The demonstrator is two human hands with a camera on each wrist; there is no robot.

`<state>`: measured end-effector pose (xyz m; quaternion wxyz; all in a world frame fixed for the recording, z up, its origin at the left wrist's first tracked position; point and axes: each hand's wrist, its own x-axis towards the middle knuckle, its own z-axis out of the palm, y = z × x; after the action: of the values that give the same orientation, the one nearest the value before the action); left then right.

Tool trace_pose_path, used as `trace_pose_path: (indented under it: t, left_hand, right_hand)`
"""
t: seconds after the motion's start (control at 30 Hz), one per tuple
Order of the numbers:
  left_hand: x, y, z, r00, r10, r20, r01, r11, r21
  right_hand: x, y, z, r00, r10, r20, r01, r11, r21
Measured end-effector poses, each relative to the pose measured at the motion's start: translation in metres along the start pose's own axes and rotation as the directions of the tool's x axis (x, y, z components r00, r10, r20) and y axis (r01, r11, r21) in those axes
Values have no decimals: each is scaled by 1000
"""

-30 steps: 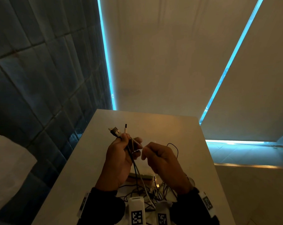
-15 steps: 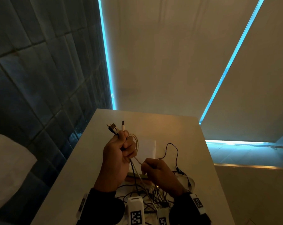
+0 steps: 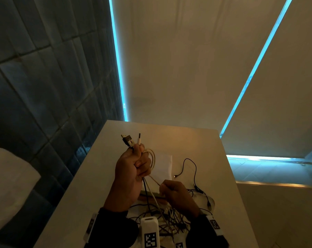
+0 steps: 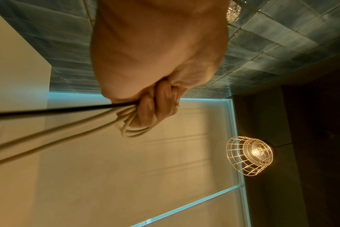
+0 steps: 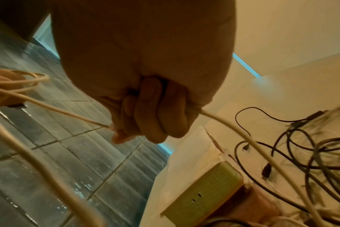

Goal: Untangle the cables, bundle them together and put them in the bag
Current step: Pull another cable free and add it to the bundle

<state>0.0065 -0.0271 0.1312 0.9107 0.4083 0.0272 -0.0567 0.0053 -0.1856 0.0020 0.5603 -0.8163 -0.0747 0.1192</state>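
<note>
Left hand [image 3: 132,169] raised over the white table [image 3: 90,185], fisted round a bunch of cables: black USB plug [image 3: 127,139] and white connector [image 3: 139,139] poking up above the thumb, cream cable loops [image 3: 151,158] bulging out past the knuckles. Left wrist view confirms fingers [image 4: 145,110] curled tight on the cream loops plus one black cable [image 4: 49,110] running off to the side.

Right hand [image 3: 176,194] now lower and nearer the body than a second ago, when both hands met up at the plugs. Has slid down the cream strand [image 3: 154,179] away from the left fist. Fingers [image 5: 155,116] closed round that strand, with cable entering at the fingertips and leaving by the heel of the hand. Strand between the two hands looks fairly straight.

Meaning, as a guess: one loop added to the left-hand coil, right hand stripping out the next length from the tangle. Coiling of the cream cable under way, not finished.

Rest of the cables still a tangled pile [image 3: 162,217] on the table by the wrists, thin black lead [image 3: 189,163] snaking out further away. White bag [image 3: 162,165], flat on the table beyond the hands, nothing in it as far as visible. Bundling and bagging both left to do. Green-topped box [image 5: 204,192] under the right hand, purpose unclear.
</note>
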Motion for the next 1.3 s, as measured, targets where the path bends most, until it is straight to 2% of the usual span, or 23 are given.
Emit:
trace_pose_path:
  t: [0.27,0.37,0.47,0.53,0.67,0.77,0.87,1.0,1.1,1.3]
  left_hand:
    - [1,6,-3,1000,1,-15,-1,1000,-17]
    - [2,5,-4,999,-5,-33,5,1000,-2]
    - [3,4,-3,998,-3,-60,6,999,49]
    - [2,3,-2,997,-5,-74,11,997,83]
    - [2,-2,0,992,-24,-121,40,990,138]
    - [2,-6,1,985,-21,-169,57,976,212]
    - [1,-5,2,977,-5,-211,51,977,209]
    - [1,-1,0,977,-6,-213,18,998,53]
    - [0,2,1,986,-4,-170,-11,996,-87]
    - [-3,4,5,995,41,-90,-47,997,-66]
  right_hand:
    - [-4,28,4,991,124,-57,-125,992,-10]
    - [-4,37,4,977,180,-112,-187,981,-53]
    - [1,27,-1,961,176,-212,-200,975,-98]
    - [5,5,-8,950,123,-288,-138,990,-32]
    - [2,-60,-19,928,-101,-358,144,985,94]
    - [-8,-96,-21,916,-236,-324,291,947,133]
    - [-18,-111,-16,932,-287,-222,326,932,161]
    - [-20,-108,-12,971,-224,-83,238,942,237]
    - [-20,-103,-10,986,-168,18,161,962,219]
    - [-19,-86,-6,994,-81,74,62,972,228]
